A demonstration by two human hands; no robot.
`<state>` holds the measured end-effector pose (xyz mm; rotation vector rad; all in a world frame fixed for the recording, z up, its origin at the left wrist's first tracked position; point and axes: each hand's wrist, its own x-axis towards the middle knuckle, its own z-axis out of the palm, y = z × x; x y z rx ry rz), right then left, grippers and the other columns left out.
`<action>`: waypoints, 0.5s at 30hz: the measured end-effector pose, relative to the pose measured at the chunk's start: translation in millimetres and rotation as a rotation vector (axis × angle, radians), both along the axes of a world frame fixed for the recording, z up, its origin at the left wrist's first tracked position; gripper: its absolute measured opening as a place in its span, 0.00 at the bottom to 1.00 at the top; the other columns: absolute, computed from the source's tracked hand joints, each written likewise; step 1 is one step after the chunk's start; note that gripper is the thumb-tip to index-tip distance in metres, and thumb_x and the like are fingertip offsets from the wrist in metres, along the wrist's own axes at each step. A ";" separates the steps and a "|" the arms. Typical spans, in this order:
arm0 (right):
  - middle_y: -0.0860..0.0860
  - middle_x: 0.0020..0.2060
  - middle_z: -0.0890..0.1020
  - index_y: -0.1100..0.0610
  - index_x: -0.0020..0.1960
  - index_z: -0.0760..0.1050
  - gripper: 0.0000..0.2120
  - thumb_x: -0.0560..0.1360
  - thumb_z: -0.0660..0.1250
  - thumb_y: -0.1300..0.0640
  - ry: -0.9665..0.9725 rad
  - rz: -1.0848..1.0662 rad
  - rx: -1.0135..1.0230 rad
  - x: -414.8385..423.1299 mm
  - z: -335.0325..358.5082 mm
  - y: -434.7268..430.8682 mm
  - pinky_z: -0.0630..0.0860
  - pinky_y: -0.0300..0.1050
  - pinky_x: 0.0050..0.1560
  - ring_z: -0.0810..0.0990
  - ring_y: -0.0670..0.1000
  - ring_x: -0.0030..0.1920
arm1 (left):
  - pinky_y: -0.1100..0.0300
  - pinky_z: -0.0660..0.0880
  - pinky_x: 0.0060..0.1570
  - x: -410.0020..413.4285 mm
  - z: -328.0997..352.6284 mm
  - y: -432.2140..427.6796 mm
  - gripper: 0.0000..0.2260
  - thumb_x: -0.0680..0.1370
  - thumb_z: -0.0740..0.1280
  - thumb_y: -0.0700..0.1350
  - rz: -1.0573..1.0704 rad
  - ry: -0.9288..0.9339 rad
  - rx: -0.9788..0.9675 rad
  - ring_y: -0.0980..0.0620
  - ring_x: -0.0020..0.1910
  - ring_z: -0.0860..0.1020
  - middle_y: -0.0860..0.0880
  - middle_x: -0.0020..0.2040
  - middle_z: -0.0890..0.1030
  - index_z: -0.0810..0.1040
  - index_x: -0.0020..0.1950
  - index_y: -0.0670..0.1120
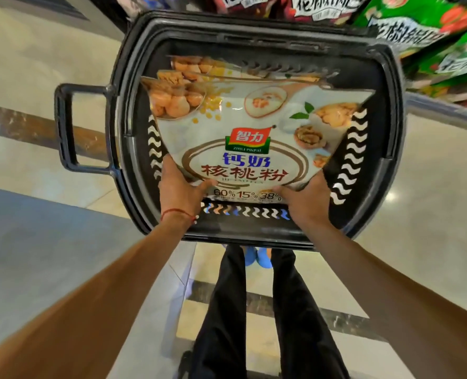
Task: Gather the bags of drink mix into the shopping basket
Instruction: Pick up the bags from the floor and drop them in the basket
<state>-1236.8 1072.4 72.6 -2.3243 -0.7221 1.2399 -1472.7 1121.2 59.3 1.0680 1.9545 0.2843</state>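
Observation:
A white bag of drink mix (254, 132) with walnut pictures and a red logo lies inside the black shopping basket (385, 110), on top of at least two similar bags (188, 69) whose upper edges stick out behind it. My left hand (182, 192) grips the top bag's near left corner, thumb on its face. My right hand (306, 199) grips the near right corner the same way. Both hands reach over the basket's near rim.
The basket's folded handle (63, 127) sticks out to the left. Shelves of green and dark snack packets (423, 31) stand at the top right, just beyond the basket. Polished tiled floor (431, 187) lies all around, with my legs below the basket.

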 end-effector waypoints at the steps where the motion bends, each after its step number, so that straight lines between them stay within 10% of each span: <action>1: 0.44 0.51 0.80 0.56 0.62 0.73 0.26 0.69 0.81 0.63 -0.008 0.007 -0.009 0.5 8.4 0.8 0.71 0.20 0.47 0.79 0.42 0.51 | 0.49 0.75 0.67 1.1 8.8 0.0 0.39 0.64 0.83 0.46 -0.012 0.034 -0.002 0.51 0.64 0.76 0.49 0.65 0.76 0.67 0.69 0.49; 6: 0.52 0.55 0.82 0.56 0.62 0.74 0.20 0.74 0.76 0.51 -0.076 0.100 -0.136 6.5 65.4 4.2 0.79 0.50 0.56 0.83 0.58 0.56 | 0.48 0.66 0.74 11.0 70.4 -0.3 0.42 0.69 0.81 0.48 -0.092 0.187 -0.026 0.44 0.72 0.68 0.44 0.72 0.68 0.62 0.76 0.44; 15: 0.52 0.57 0.85 0.56 0.60 0.81 0.15 0.78 0.71 0.49 -0.181 0.393 -0.086 27.0 229.7 1.7 0.74 0.43 0.49 0.83 0.54 0.57 | 0.42 0.73 0.63 48.1 225.3 -7.8 0.26 0.78 0.70 0.49 -0.523 0.321 0.041 0.39 0.66 0.72 0.42 0.68 0.71 0.66 0.73 0.44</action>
